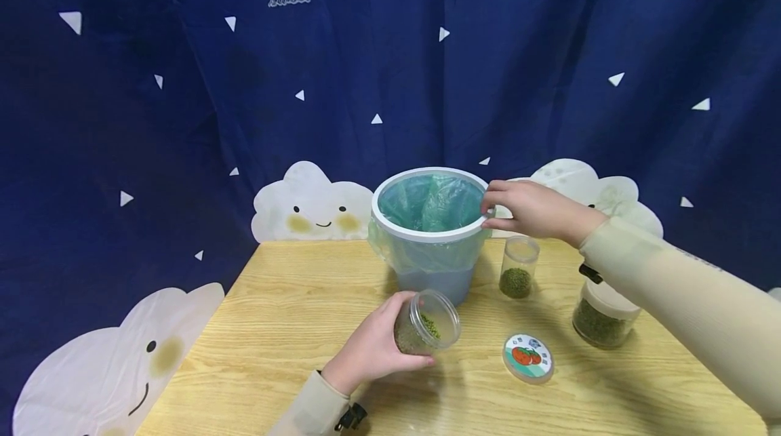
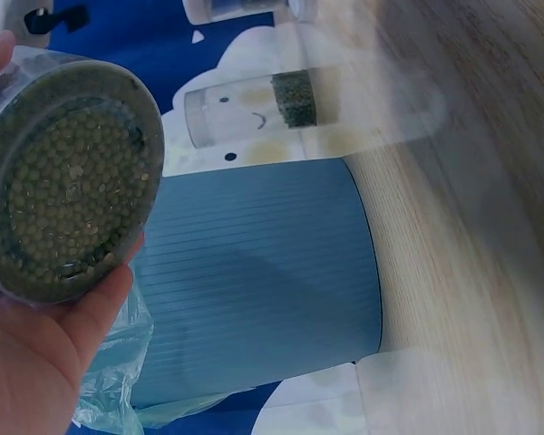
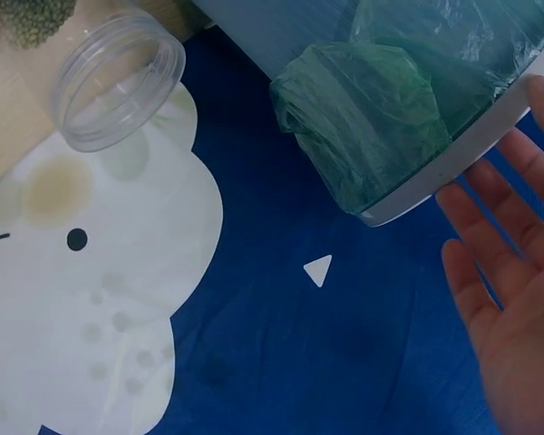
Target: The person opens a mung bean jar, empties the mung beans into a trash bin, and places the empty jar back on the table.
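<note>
My left hand (image 1: 377, 341) grips a clear jar (image 1: 410, 334), its open mouth tilted to the right. Small green beans (image 2: 77, 190) show through the jar's base in the left wrist view. Behind that jar stands a blue trash can (image 1: 434, 281) with a white rim (image 1: 427, 236), lined with a green plastic bag (image 1: 434, 202). At the can's right side, my right hand (image 1: 533, 209) holds the rim between thumb and fingers. In the right wrist view the fingertips (image 3: 449, 195) meet the rim's outer edge, near bunched bag plastic (image 3: 363, 127).
Right of the can stands an uncovered clear jar (image 1: 517, 276) part filled with green contents. A lidded jar (image 1: 601, 324) is farther right, under my right forearm. A round lid (image 1: 528, 357) with a tomato picture lies on the wooden table (image 1: 256, 327). A blue curtain (image 1: 305, 131) hangs behind.
</note>
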`<control>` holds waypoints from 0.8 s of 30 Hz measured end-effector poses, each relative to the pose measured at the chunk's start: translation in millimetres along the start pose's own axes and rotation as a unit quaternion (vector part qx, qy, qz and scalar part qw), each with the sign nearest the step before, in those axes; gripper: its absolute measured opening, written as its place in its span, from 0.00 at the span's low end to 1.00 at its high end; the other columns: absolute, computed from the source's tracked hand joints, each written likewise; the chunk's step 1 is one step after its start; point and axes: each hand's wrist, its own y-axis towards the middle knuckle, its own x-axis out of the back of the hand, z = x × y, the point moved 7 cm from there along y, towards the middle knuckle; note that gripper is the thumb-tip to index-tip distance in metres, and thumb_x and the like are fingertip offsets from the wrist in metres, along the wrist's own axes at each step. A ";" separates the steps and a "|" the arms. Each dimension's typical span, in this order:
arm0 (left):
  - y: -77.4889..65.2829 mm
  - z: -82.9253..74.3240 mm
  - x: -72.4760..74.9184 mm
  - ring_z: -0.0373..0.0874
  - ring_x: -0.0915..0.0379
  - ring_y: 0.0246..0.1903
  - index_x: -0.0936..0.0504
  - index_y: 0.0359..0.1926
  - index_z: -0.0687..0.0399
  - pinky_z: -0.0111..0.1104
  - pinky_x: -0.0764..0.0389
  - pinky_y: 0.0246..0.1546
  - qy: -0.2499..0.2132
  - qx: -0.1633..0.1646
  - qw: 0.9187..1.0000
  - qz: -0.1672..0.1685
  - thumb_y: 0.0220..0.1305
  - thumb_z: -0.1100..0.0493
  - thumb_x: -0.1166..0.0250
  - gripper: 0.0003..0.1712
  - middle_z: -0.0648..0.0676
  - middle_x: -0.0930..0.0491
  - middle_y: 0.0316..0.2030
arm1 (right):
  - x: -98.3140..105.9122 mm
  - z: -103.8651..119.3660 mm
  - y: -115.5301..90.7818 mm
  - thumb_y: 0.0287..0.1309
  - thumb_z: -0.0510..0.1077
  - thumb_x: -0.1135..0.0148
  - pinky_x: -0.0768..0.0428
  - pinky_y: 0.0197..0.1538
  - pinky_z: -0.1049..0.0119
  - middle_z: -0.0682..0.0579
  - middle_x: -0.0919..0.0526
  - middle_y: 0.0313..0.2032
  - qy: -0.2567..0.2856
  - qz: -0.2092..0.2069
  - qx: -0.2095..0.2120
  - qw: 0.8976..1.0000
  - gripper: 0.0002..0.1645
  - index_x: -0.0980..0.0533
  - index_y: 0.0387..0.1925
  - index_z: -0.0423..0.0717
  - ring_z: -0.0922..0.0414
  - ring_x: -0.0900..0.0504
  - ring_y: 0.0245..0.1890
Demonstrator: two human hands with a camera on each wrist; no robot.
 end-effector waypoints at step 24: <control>2.7 17.5 31.7 0.43 0.26 0.62 0.32 0.71 0.41 0.49 0.23 0.64 -0.048 0.032 0.996 -0.066 0.42 0.49 0.14 0.55 0.45 0.23 0.61 | -0.5 -1.3 6.4 0.59 0.46 0.25 0.18 0.39 0.58 0.54 0.18 0.35 0.010 0.047 -0.029 0.998 0.07 0.18 0.33 0.52 0.61 0.22 0.32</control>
